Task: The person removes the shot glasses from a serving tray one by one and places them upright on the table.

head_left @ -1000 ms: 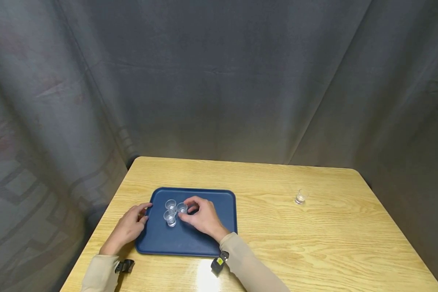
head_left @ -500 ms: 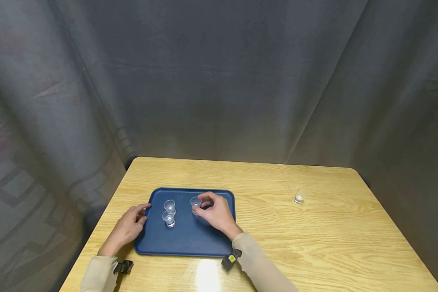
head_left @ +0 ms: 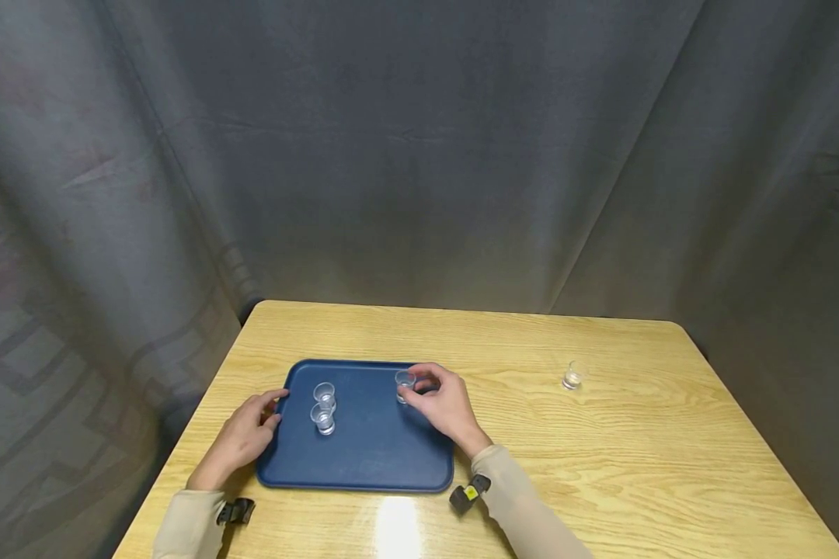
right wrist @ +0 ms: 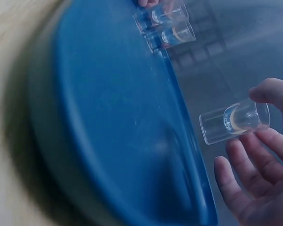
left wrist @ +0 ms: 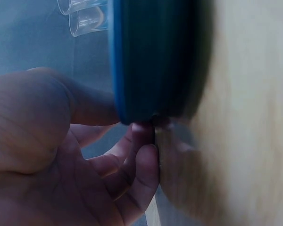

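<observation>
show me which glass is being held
The glass over the right side of the tray, pinched by the right hand; two others stand on the tray's left, the fourth on the table.

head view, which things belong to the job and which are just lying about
Likely in the job:
glass held by the right hand
tray touched by the left hand
two glasses on the tray
probably the lone glass

Just surroundings:
wooden table
grey curtain
</observation>
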The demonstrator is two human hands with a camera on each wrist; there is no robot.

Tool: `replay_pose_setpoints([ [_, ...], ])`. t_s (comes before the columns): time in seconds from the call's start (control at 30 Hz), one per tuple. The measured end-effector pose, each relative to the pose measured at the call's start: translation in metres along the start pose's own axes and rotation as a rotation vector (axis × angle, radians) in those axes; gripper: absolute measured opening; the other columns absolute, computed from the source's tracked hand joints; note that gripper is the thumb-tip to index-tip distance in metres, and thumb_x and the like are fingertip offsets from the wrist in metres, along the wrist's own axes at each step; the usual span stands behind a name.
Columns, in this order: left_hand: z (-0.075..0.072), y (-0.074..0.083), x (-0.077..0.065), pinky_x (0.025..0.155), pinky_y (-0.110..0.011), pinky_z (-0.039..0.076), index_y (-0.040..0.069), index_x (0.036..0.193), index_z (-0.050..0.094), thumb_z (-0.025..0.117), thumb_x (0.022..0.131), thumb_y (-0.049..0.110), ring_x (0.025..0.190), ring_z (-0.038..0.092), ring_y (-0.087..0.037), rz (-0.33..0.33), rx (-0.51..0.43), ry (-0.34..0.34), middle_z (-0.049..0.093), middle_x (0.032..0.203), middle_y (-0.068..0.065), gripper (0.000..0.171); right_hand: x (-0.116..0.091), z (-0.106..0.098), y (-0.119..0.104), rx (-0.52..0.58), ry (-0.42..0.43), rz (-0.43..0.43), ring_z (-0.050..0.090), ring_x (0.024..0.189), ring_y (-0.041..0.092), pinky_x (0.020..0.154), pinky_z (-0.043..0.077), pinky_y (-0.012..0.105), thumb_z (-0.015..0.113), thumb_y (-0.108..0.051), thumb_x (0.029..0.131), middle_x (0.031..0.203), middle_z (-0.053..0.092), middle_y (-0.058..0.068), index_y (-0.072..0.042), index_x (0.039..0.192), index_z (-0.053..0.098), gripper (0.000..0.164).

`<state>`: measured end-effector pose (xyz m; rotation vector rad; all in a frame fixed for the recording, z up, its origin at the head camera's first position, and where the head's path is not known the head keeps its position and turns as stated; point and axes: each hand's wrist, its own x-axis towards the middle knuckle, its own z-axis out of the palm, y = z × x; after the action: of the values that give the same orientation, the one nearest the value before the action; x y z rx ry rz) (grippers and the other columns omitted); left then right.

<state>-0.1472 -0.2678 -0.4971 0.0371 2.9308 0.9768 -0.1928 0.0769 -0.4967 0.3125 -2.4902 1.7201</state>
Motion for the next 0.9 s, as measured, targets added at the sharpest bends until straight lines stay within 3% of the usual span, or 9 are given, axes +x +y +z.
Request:
replay_pose_setpoints([
  [0.37,-0.001,0.001,0.001,0.089,-0.051,0.052,-0.004,0.147,0.057,0.057,0.103,0.003,0.1,0.064,-0.03,-0.001,-0.007,-0.006,0.064,0.121,-0.023,0.044,-0.005,-0.025,0.009,0.021,0.057,0.07,0.071,0.089,0.015,0.072,0.055,0.02,0.089,-0.016,0.085,0.101,0.078,0.008,-0.009,0.115,0.079,0.033],
  [0.63,0.001,0.001,0.002,0.088,-0.05,0.052,-0.003,0.147,0.057,0.058,0.103,0.002,0.099,0.064,-0.029,-0.002,-0.006,-0.005,0.065,0.121,-0.022,0.044,-0.016,-0.05,0.024,0.036,0.09,0.119,0.073,0.091,0.015,0.076,0.059,0.022,0.088,-0.012,0.086,0.109,0.078,0.009,-0.009,0.115,0.078,0.031],
  [0.9,0.001,-0.001,0.0,0.091,-0.053,0.052,-0.003,0.146,0.058,0.058,0.102,0.001,0.102,0.065,-0.031,-0.001,-0.015,0.01,0.065,0.121,-0.023,0.044,-0.02,-0.074,0.036,0.018,0.145,0.112,0.072,0.088,0.01,0.077,0.057,0.019,0.086,-0.011,0.087,0.11,0.078,0.015,-0.003,0.116,0.077,0.031],
])
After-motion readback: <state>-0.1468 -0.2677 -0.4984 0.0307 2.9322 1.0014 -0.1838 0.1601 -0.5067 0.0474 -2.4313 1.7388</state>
